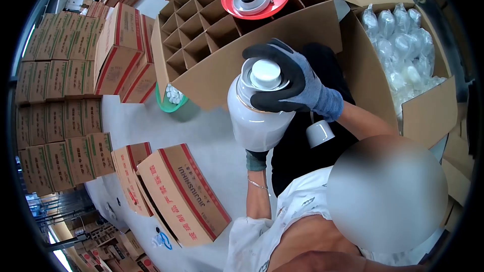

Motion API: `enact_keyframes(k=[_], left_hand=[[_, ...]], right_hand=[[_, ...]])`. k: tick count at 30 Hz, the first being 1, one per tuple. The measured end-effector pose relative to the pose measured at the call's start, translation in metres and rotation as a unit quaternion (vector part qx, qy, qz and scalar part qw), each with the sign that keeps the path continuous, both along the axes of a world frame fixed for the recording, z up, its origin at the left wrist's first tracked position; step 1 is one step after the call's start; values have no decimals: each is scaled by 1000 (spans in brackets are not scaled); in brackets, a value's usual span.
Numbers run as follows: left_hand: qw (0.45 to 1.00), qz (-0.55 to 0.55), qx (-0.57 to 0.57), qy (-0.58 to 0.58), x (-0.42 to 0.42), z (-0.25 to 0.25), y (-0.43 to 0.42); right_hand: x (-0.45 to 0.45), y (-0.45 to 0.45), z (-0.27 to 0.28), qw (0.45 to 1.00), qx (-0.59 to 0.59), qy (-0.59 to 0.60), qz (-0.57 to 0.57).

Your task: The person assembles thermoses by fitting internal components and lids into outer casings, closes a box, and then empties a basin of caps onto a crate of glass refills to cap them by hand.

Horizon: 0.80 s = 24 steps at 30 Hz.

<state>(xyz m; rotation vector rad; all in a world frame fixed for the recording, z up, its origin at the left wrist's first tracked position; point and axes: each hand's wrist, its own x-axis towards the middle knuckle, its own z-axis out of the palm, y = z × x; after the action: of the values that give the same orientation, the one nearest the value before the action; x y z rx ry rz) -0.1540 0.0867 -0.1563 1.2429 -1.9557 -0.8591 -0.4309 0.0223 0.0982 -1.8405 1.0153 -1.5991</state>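
Head view: a white bottle (261,127) is in a person's gloved hands, in front of a divided carton (267,38).
The right hand (297,83) has its fingers curled round the bottle's neck, beside the white stopper (265,73); the left hand (256,159) is at the bottle's base, mostly hidden behind it, so I can't tell how its fingers are set. Just right of the bottle, a small white cup-like piece (319,134) shows against dark trousers (297,156). Beyond the hands, a red dish (276,9) with a metal disc (251,6) sits on the carton's dividers. To the right, an open box (370,73) holds plastic-wrapped pieces (407,45); to the left, a green tub (162,105) is on the floor (136,126), and printed cartons (65,80) stand stacked farther off.
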Motion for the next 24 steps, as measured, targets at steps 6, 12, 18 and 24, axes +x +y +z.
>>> enact_keyframes(k=[6, 12, 18, 24], left_hand=[[1000, 2, 6, -7, 7, 33, -8], [1000, -6, -5, -5, 9, 42, -37], [1000, -16, 4, 5, 5, 42, -47], [1000, -20, 9, 8, 6, 44, -45]], right_hand=[[-1, 8, -7, 997, -31, -31, 56], [6, 24, -44, 993, 58, 46, 96], [-35, 128, -110, 832, 170, 519, 93], [-56, 118, -65, 883, 157, 426, -120]])
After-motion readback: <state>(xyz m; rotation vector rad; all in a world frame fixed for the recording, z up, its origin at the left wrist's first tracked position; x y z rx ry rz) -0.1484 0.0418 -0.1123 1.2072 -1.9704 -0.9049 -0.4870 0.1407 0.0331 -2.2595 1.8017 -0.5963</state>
